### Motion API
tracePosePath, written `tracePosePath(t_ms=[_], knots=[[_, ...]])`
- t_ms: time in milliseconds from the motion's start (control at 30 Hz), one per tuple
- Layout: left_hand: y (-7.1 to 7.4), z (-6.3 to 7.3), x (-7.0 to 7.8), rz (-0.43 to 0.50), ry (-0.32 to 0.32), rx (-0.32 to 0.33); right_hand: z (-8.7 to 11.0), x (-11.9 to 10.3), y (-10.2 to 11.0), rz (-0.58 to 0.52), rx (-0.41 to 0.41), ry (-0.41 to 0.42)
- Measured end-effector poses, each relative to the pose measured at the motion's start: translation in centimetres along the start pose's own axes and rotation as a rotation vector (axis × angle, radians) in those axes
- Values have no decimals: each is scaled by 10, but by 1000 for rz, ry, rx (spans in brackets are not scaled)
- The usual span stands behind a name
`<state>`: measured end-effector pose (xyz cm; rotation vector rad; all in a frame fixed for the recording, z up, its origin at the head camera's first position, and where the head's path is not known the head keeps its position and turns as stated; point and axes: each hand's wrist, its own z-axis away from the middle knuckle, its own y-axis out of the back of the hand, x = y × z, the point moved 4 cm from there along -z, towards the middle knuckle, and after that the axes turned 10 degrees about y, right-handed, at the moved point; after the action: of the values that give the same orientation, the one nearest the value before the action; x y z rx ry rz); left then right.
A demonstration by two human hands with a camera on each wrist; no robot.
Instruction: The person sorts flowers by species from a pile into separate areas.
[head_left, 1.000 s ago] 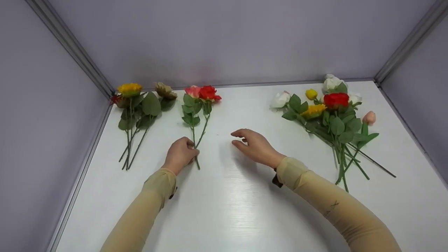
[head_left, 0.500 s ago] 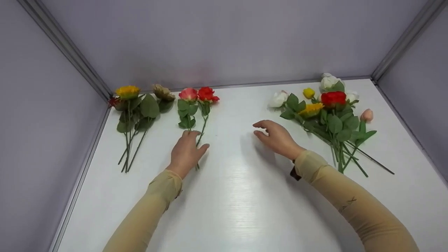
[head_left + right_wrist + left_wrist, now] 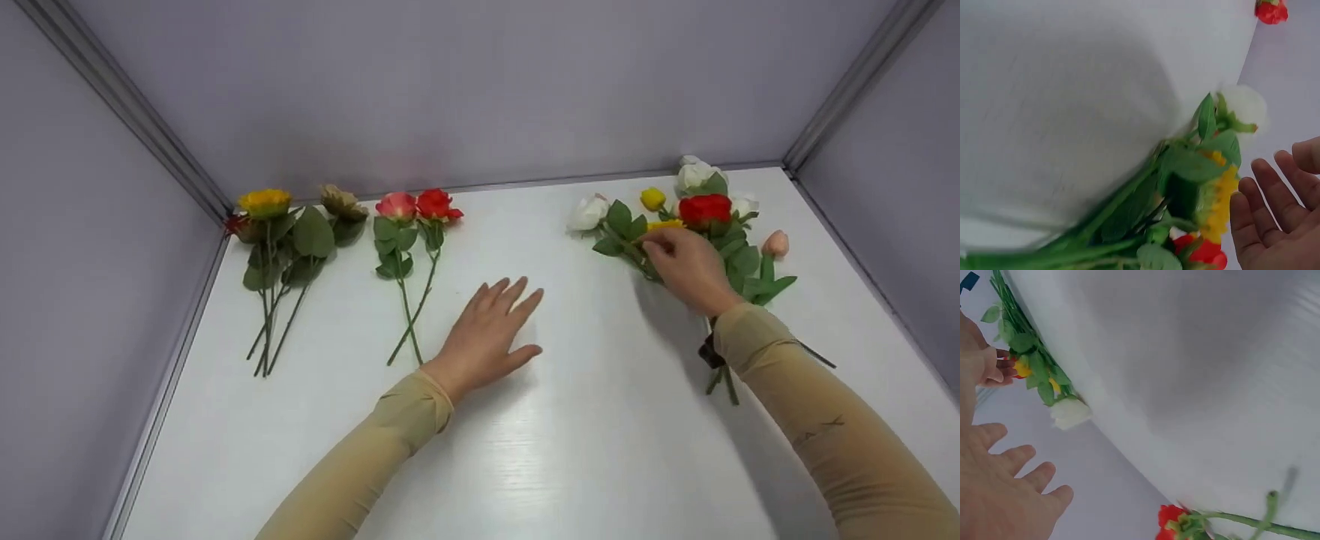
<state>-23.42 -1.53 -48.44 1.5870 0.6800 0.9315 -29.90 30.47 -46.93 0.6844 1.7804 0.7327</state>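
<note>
Right hand (image 3: 690, 271) hangs at sunflower (image 3: 1220, 207), fingers loosely bent, thumb apart; cannot tell whether they touch it. Sunflower lies in bunch (image 3: 744, 260) on desk (image 3: 570, 435), between white rose (image 3: 587, 214) and red bloom (image 3: 703, 211), yellow tulip (image 3: 652, 199) just behind. Left hand (image 3: 484, 341) hovers above desk, fingers straight, spread, near 2 crossed stems: pink rose (image 3: 396, 206), red rose (image 3: 434, 204). Farther left: yellow flower (image 3: 265, 203), beige flower (image 3: 342, 201).
</note>
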Motion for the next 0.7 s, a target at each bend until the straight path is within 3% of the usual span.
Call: tracePosePath(t_ms=[167,333,500,700], knots=[[-7,-4,39,-46,-149,-3,10,23,30,58,39,-41],[-17,-6,73,-89,-248,-27,16,44,47,86,8,-100],[-29,-7,97,-120,-294,-67,19,59,54,124,-22,-128],[-41,-6,111,-123,-309,-117,26,74,55,160,-35,-130]])
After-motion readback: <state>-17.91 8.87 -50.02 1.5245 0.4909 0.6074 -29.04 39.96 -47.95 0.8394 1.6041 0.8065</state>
